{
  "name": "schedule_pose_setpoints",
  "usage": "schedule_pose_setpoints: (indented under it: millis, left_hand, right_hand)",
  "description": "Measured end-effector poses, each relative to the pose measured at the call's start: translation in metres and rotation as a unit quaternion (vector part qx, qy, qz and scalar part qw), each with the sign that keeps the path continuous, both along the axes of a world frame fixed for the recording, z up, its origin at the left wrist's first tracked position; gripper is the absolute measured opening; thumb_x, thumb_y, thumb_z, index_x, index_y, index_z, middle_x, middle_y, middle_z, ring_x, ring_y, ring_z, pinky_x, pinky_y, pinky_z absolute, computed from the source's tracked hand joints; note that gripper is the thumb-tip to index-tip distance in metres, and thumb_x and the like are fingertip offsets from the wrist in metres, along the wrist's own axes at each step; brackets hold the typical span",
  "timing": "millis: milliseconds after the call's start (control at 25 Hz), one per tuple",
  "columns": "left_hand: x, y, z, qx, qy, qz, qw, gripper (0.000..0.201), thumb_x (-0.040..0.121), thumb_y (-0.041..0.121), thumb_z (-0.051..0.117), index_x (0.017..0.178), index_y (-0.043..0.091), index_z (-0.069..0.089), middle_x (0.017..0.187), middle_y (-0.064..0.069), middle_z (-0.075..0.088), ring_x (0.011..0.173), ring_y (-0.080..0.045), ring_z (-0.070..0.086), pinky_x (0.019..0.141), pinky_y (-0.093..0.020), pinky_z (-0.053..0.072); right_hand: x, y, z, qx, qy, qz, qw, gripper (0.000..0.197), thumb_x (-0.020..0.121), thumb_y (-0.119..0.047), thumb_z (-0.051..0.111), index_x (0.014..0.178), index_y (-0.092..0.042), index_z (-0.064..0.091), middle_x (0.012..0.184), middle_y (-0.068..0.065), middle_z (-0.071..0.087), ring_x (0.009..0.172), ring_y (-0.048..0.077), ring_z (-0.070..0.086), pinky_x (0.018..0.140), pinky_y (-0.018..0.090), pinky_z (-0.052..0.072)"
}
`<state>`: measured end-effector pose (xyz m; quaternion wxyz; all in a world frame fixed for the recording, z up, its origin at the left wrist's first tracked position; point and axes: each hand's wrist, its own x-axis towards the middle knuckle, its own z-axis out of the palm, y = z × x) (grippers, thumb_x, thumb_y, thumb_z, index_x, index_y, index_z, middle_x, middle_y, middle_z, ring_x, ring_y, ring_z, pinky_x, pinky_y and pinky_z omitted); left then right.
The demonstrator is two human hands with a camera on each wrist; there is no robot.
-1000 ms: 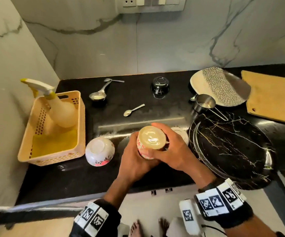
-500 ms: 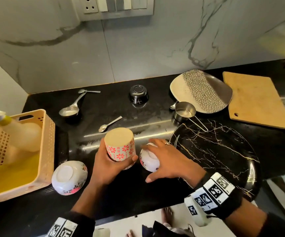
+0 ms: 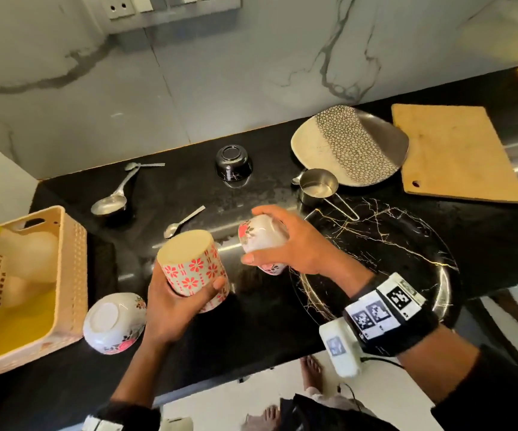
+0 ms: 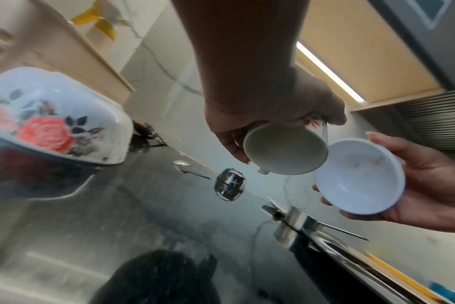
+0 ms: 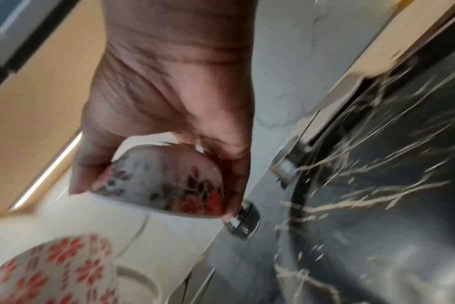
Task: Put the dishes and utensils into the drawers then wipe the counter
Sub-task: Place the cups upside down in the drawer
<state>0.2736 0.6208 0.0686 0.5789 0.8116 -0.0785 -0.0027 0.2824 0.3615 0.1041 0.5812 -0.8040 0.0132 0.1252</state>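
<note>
My left hand grips a cream mug with red flowers, held upside down above the black counter; its open mouth faces the left wrist view. My right hand holds a small white rose-patterned bowl, lifted off the counter and tilted; its inside is empty. The right wrist view shows its floral wall under my fingers. A second rose bowl lies upside down near the counter's front left.
A beige basket with a spray bottle stands at the left. Behind are a ladle, a small spoon, a black bowl, a steel measuring cup, a speckled plate, a large black marbled plate and a wooden board.
Both hands held the mug a second ago. The left hand kept the mug; the right let go, took the small bowl beside it and lifted it off the counter.
</note>
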Motion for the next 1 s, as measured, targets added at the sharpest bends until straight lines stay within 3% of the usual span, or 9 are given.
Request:
schedule_pose_setpoints:
  millis: [40, 120, 200, 360, 480, 560, 720, 880, 1000]
  left_hand:
    - [0.0, 0.001, 0.007, 0.002, -0.008, -0.022, 1.0, 0.091, 0.047, 0.078, 0.076, 0.124, 0.037, 0.049, 0.113, 0.022, 0.065, 0.104, 0.002, 0.062, 0.083, -0.014, 0.05]
    - [-0.001, -0.006, 0.02, 0.006, -0.01, -0.085, 0.996, 0.092, 0.046, 0.084, 0.071, 0.121, 0.033, 0.052, 0.108, 0.02, 0.066, 0.1, 0.003, 0.062, 0.08, -0.014, 0.049]
    - [-0.007, -0.021, 0.023, 0.005, -0.009, -0.151, 0.988, 0.086, 0.047, 0.083, 0.07, 0.113, 0.03, 0.057, 0.101, 0.021, 0.069, 0.096, 0.006, 0.063, 0.078, -0.013, 0.049]
    - [-0.044, -0.082, 0.019, 0.0, 0.017, -0.292, 0.956, 0.09, 0.046, 0.075, 0.074, 0.118, 0.024, 0.058, 0.098, 0.008, 0.072, 0.091, -0.005, 0.067, 0.077, -0.028, 0.055]
    - [-0.089, -0.15, 0.019, -0.009, 0.026, -0.395, 0.918, 0.087, 0.044, 0.061, 0.079, 0.117, 0.018, 0.06, 0.089, 0.006, 0.074, 0.078, -0.002, 0.069, 0.062, -0.017, 0.055]
    - [-0.122, -0.195, 0.019, -0.006, 0.02, -0.447, 0.895, 0.089, 0.042, 0.066, 0.081, 0.115, 0.02, 0.058, 0.09, 0.012, 0.073, 0.078, -0.001, 0.07, 0.059, -0.018, 0.056]
    - [-0.187, -0.274, 0.017, 0.004, 0.006, -0.502, 0.865, 0.089, 0.045, 0.076, 0.074, 0.117, 0.029, 0.051, 0.092, 0.013, 0.068, 0.081, 0.006, 0.066, 0.051, -0.021, 0.054]
    - [-0.275, -0.359, 0.002, 0.005, 0.023, -0.531, 0.847, 0.078, 0.052, 0.071, 0.072, 0.119, 0.038, 0.05, 0.1, 0.02, 0.066, 0.09, 0.007, 0.065, 0.061, -0.016, 0.055]
    - [-0.319, -0.409, -0.011, -0.007, 0.043, -0.518, 0.854, 0.086, 0.056, 0.069, 0.071, 0.125, 0.022, 0.052, 0.104, 0.011, 0.068, 0.091, -0.001, 0.068, 0.063, -0.018, 0.056]
  right_hand:
    - [-0.012, -0.011, 0.011, 0.051, 0.003, -0.019, 0.998, 0.08, 0.059, -0.043, 0.089, 0.129, -0.041, 0.049, 0.124, -0.003, 0.055, 0.111, 0.017, 0.059, 0.087, 0.034, 0.056]
    - [-0.05, -0.037, 0.026, 0.124, 0.003, -0.081, 0.989, 0.067, 0.067, -0.038, 0.081, 0.127, -0.03, 0.054, 0.115, 0.003, 0.061, 0.1, 0.016, 0.063, 0.076, 0.028, 0.056]
    - [-0.103, -0.061, 0.028, 0.179, 0.013, -0.171, 0.969, 0.048, 0.07, -0.046, 0.069, 0.117, -0.035, 0.062, 0.111, 0.005, 0.061, 0.1, 0.018, 0.06, 0.074, 0.032, 0.054]
    - [-0.231, -0.094, 0.006, 0.254, 0.049, -0.337, 0.905, 0.079, 0.053, -0.073, 0.074, 0.122, -0.039, 0.057, 0.126, 0.009, 0.056, 0.111, 0.033, 0.058, 0.079, 0.047, 0.057]
    - [-0.333, -0.109, -0.007, 0.304, 0.016, -0.449, 0.84, 0.089, 0.052, -0.065, 0.082, 0.129, -0.031, 0.054, 0.129, 0.016, 0.057, 0.108, 0.037, 0.062, 0.079, 0.057, 0.056]
    - [-0.39, -0.119, -0.01, 0.309, -0.018, -0.512, 0.801, 0.097, 0.052, -0.06, 0.085, 0.135, -0.025, 0.049, 0.129, 0.019, 0.057, 0.109, 0.039, 0.063, 0.08, 0.059, 0.055]
    - [-0.473, -0.15, -0.013, 0.299, -0.062, -0.584, 0.752, 0.092, 0.043, -0.058, 0.09, 0.124, -0.029, 0.056, 0.118, 0.012, 0.063, 0.104, 0.036, 0.064, 0.075, 0.056, 0.057]
    - [-0.557, -0.208, -0.02, 0.257, -0.035, -0.604, 0.754, 0.095, 0.045, -0.062, 0.085, 0.127, -0.029, 0.053, 0.121, 0.012, 0.059, 0.107, 0.032, 0.061, 0.071, 0.046, 0.059]
    - [-0.596, -0.251, -0.022, 0.202, -0.021, -0.584, 0.786, 0.06, 0.063, -0.052, 0.074, 0.119, -0.036, 0.057, 0.108, 0.001, 0.065, 0.101, 0.025, 0.063, 0.074, 0.045, 0.059]
